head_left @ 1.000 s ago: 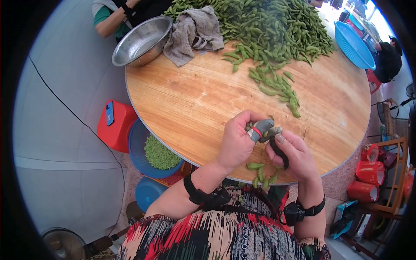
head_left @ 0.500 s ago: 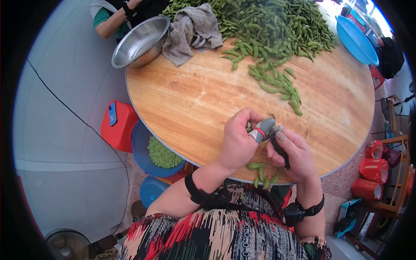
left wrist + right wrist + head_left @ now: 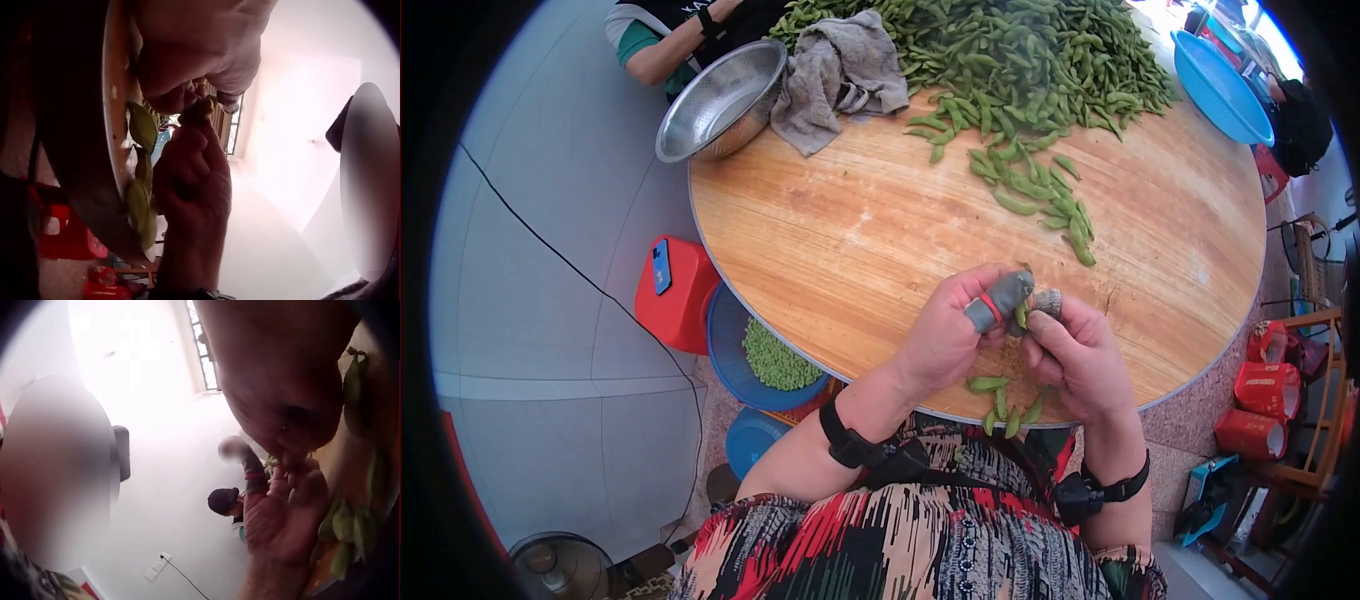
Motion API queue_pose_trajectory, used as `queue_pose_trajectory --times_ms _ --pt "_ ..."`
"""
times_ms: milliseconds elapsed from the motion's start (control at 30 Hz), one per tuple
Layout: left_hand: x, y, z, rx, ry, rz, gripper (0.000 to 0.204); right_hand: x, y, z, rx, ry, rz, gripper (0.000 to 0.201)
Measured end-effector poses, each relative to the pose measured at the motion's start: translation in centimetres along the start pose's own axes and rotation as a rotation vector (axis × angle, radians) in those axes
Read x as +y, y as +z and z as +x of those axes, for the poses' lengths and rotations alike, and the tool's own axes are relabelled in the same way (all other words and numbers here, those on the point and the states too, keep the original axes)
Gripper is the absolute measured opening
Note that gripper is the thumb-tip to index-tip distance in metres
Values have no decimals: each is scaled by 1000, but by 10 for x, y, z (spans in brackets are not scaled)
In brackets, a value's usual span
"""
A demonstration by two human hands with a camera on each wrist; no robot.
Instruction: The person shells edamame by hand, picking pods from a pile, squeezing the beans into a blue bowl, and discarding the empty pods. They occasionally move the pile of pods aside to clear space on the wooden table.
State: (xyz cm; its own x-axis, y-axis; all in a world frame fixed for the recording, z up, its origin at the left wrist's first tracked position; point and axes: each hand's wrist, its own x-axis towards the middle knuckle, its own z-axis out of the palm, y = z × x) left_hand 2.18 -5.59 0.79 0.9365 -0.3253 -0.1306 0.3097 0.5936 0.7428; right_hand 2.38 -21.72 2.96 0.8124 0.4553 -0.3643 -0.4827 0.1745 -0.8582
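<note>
Above the table's near edge, both hands meet around a green soybean pod (image 3: 1022,314). My left hand (image 3: 945,330) pinches it from the left, its thumb wrapped in a grey cover (image 3: 1007,295) with a red band. From the other side my right hand (image 3: 1085,360) grips the pod between thumb and curled forefinger, which wears a ribbed grey cover (image 3: 1048,301). In the left wrist view, the right hand's fingertips close on the pod (image 3: 203,111). Several loose pods (image 3: 1002,400) lie just below the hands at the table edge.
A large heap of pods (image 3: 1020,60) covers the far side of the round wooden table (image 3: 820,250). Near it are a grey cloth (image 3: 840,80), a metal bowl (image 3: 725,100) and a blue basket (image 3: 1220,90). Shelled beans (image 3: 780,358) fill a blue basin beside a red stool (image 3: 670,300).
A dark strip that hung under my right thumb no longer shows. A green pod now appears between the thumbs, and the right fingers have curled in differently.
</note>
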Motion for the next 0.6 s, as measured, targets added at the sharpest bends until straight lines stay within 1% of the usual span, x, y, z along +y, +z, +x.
queue_pose_trajectory --times_ms 33,67,100,133,200,233,267,300,333,367,433,467,500,533,600 --pt "0 3 0 32 24 43 12 2 2 1 0 1 1 13" --pt "-2 3 1 33 24 45 12 5 3 3 83 -157 -242 12" --pt "-6 2 2 36 99 215 13 7 5 4 167 -317 -486 10" --pt "-9 0 3 38 173 384 14 6 5 5 167 -319 -485 10" --pt "-11 -1 6 47 184 352 17 6 5 5 237 -254 -375 11" --pt "-12 -2 6 58 195 317 19 3 3 5 237 -254 -376 11" --pt "-10 -1 5 59 196 316 19 -2 1 4 200 -151 -252 13" --pt "-6 1 3 67 131 203 19 -5 -1 4 161 -50 -128 15" --pt "-3 2 2 72 65 89 20 -5 -3 4 161 -53 -128 15" --pt "-2 2 3 67 70 91 20 -4 -6 6 139 -40 -79 17" --pt "-3 0 2 88 0 72 22 -3 -6 6 114 -22 -30 19" --pt "-5 1 2 90 -2 72 22 -2 -3 6 144 -92 -237 20" --pt "-7 2 1 119 104 299 22 0 -2 5 174 -161 -442 21" --pt "-8 3 2 145 211 526 22 0 -3 6 174 -160 -442 21" --pt "-9 3 3 174 181 502 22 -1 -5 9 277 -195 -524 20"
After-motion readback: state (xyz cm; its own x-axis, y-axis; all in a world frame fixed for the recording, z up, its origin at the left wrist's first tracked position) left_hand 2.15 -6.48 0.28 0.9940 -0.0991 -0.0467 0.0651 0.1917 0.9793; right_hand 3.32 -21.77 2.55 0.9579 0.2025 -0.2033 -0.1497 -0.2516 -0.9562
